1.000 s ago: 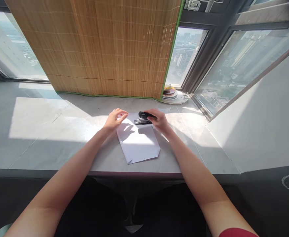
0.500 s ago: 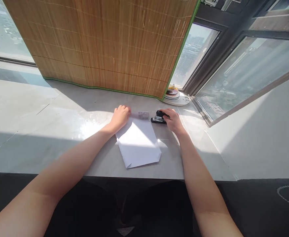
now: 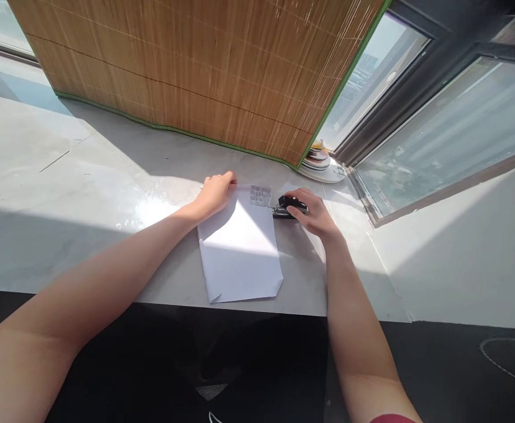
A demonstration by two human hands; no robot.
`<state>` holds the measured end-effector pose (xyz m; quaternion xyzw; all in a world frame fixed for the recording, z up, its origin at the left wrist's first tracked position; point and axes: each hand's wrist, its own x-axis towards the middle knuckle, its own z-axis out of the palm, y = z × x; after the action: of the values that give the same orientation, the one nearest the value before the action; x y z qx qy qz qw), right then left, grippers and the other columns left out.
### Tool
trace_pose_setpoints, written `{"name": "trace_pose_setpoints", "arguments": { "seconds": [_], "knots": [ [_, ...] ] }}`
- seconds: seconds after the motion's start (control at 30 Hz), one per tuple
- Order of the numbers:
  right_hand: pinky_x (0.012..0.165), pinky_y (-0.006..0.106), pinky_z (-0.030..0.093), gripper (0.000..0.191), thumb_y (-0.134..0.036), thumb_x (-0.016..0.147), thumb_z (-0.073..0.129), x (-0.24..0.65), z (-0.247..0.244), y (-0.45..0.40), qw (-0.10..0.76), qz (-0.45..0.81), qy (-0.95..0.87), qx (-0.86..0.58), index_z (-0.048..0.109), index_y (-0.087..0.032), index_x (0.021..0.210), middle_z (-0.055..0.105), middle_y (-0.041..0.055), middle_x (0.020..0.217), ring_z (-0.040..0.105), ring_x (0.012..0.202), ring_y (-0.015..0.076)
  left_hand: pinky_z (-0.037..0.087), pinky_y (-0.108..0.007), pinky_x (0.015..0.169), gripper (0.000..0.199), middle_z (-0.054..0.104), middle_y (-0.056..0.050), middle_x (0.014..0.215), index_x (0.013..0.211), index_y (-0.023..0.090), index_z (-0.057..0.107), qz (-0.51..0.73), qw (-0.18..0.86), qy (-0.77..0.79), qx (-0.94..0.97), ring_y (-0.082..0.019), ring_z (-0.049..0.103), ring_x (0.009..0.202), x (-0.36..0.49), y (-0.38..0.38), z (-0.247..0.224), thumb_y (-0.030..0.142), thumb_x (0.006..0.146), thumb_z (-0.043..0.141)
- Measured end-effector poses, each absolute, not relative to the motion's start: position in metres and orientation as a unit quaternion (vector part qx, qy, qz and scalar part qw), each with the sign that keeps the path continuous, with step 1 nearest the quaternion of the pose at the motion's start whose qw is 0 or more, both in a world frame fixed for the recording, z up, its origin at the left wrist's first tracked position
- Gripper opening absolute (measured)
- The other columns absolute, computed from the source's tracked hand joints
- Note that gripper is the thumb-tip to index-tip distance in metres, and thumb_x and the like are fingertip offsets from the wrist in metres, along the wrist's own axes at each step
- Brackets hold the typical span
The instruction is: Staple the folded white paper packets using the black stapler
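Observation:
A folded white sheet of paper [image 3: 243, 252] lies on the pale ledge, its two near corners turned in. Along its far edge, toward the right, is a grey printed patch [image 3: 261, 196]. My left hand [image 3: 217, 192] is closed on the paper's far left corner; the fingertips are partly hidden. In my right hand [image 3: 313, 212] is a black stapler [image 3: 287, 205], gripped from its right end. The stapler's front end points left and meets the paper's right edge near the printed patch. Whether the paper sits between its jaws cannot be made out.
A bamboo blind [image 3: 195, 70] with green edging hangs over the far side of the ledge [image 3: 81, 188]. Stacked plates [image 3: 321, 167] stand in the far right corner by the window frame [image 3: 384, 88]. A white wall [image 3: 468, 252] bounds the right side.
The stapler has come up to the paper's right edge, closing the small gap. The paper and my left hand have shifted slightly, and the camera view has tilted.

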<state>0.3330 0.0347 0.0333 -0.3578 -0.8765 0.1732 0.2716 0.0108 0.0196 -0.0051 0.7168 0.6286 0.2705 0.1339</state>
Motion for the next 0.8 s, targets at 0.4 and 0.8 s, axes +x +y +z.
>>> {"name": "trace_pose_setpoints", "arguments": {
  "seconds": [0.4, 0.8],
  "knots": [
    [0.100, 0.047, 0.056, 0.041, -0.031, 0.098, 0.060, 0.321, 0.030, 0.029, 0.272, 0.182, -0.866, -0.378, 0.075, -0.029, 0.136, 0.078, 0.0069, 0.116, 0.070, 0.105, 0.0279, 0.027, -0.056, 0.130, 0.049, 0.048, -0.005, 0.170, 0.143, 0.038, 0.069, 0.178, 0.135, 0.371, 0.901, -0.038, 0.037, 0.159, 0.026, -0.006, 0.004, 0.062, 0.102, 0.059],
    [0.095, 0.045, 0.058, 0.044, -0.029, 0.100, 0.057, 0.313, 0.026, 0.028, 0.265, 0.180, -0.868, -0.378, 0.076, -0.029, 0.139, 0.078, 0.0063, 0.108, 0.070, 0.100, 0.0276, 0.019, -0.062, 0.133, 0.065, 0.039, 0.001, 0.177, 0.154, 0.043, 0.062, 0.129, 0.207, 0.360, 0.901, -0.041, 0.024, 0.167, 0.037, -0.009, -0.001, 0.073, 0.096, 0.059]
  ]
}}
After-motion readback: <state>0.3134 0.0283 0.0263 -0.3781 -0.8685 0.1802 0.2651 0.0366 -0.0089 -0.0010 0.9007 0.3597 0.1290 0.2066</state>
